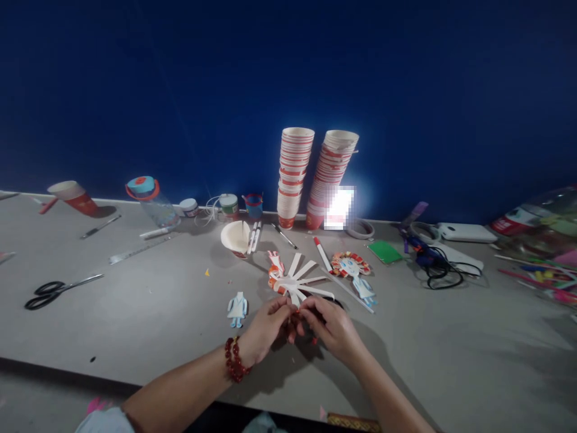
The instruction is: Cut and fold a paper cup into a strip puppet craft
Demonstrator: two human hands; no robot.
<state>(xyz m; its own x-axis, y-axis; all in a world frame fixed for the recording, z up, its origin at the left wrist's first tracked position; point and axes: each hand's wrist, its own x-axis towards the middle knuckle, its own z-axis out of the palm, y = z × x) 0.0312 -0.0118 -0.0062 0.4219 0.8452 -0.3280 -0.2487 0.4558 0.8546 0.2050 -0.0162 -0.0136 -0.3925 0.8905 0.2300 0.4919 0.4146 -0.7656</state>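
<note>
Gray tabletop (pixel 166 325) holds nested cup stacks (pixel 296 177); fingers (pixel 283 313) pinch a paper strip (pixel 295 299).

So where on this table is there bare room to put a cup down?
Probably left, between the black scissors and the small paper figure, or right of the right hand, nearer than the green square. It's crowded around the cut paper strips, just beyond the left hand, and along the back by the cup stacks.
</note>
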